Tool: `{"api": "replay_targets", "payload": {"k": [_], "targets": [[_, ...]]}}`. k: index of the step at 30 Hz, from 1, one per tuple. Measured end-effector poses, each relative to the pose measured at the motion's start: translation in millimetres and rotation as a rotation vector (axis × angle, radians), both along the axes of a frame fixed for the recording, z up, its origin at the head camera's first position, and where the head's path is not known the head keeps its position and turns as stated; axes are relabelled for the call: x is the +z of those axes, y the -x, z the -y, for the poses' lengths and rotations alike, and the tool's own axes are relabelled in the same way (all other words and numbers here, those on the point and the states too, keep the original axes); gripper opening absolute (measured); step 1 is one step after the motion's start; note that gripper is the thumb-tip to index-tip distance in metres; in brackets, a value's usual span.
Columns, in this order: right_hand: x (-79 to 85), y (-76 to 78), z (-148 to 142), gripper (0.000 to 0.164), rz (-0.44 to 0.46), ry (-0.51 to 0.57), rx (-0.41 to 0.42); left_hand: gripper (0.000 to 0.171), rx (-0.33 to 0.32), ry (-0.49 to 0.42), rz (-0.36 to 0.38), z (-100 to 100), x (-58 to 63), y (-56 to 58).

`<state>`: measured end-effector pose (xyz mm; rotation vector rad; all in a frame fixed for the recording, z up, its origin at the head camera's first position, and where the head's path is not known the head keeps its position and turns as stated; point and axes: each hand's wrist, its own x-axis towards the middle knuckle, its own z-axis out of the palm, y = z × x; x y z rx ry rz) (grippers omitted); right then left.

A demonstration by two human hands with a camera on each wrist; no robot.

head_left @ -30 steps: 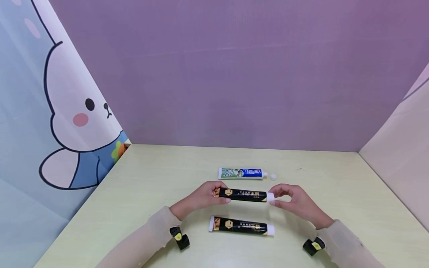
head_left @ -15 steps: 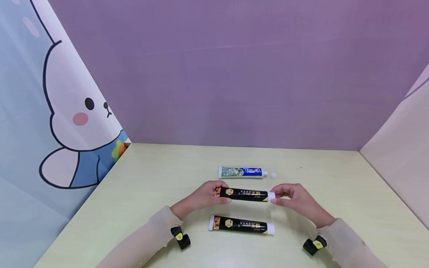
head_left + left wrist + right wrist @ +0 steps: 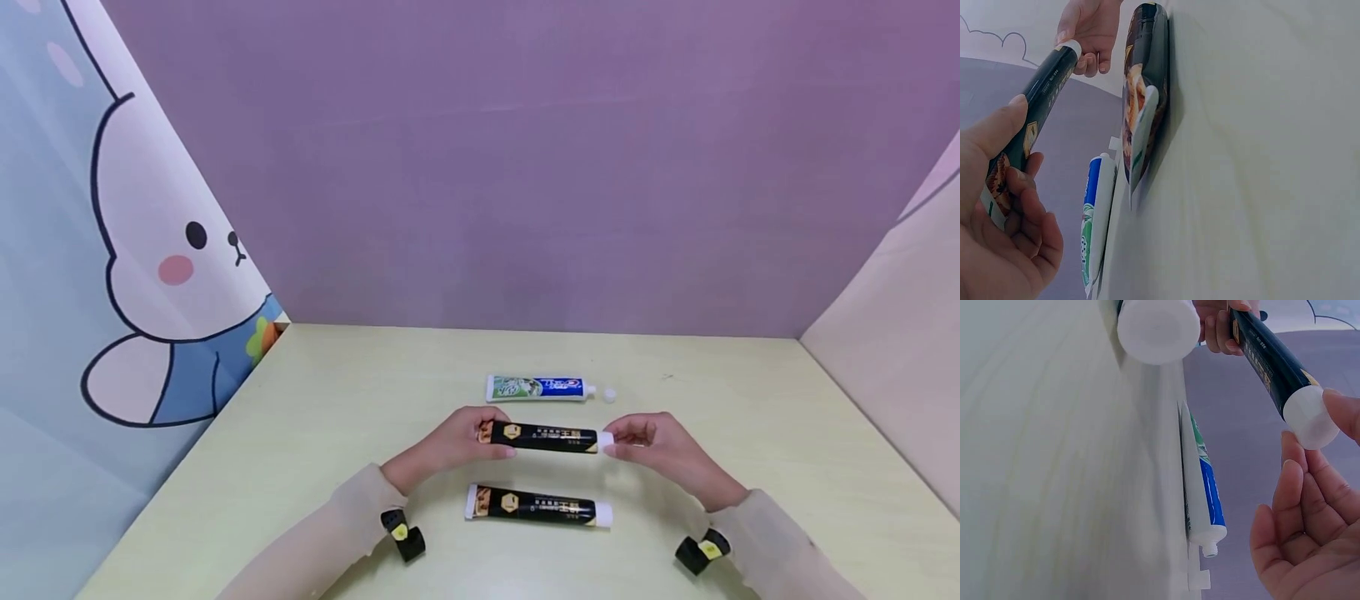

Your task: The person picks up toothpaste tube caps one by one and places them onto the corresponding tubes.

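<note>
My left hand grips the flat end of a black toothpaste tube, thumb on the near side, and holds it above the table. At the tube's other end, my right hand pinches the white cap between thumb and fingertips. The cap sits on the tube. A second black toothpaste tube, with its white cap on, lies on the table nearer to me. Beyond the held tube lies a blue and green toothpaste tube with a bare nozzle. Its small white cap rests beside that nozzle.
The pale table ends at a purple back wall. A cloth with a cartoon rabbit hangs on the left, and a pale panel stands on the right.
My right hand has closed in on the white cap of the held tube and now pinches it. The left hand and the tubes stay almost in place; the view shifts slightly.
</note>
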<state>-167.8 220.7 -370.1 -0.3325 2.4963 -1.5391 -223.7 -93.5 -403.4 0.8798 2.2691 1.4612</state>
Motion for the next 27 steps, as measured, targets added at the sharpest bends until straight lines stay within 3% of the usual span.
{"api": "replay_targets", "payload": {"k": [9,21,24,27], "targets": [[0.9,0.1,-0.2,0.035,0.024,-0.013,-0.002,0.029,-0.015,-0.022,0.005,-0.6,1.8,0.0],[-3.2,2.1,-2.0,0.035,0.013,0.001,-0.009,0.032,0.02,0.007,0.014,-3.1,0.0,0.9],[-7.0,3.4,-2.5,0.033,-0.018,0.001,-0.011,0.031,0.02,0.009,0.025,-3.5,3.8,-0.7],[-10.0,4.3,-2.0,0.032,-0.047,0.002,-0.006,0.03,0.012,0.004,0.03,-3.1,16.4,-7.2]]}}
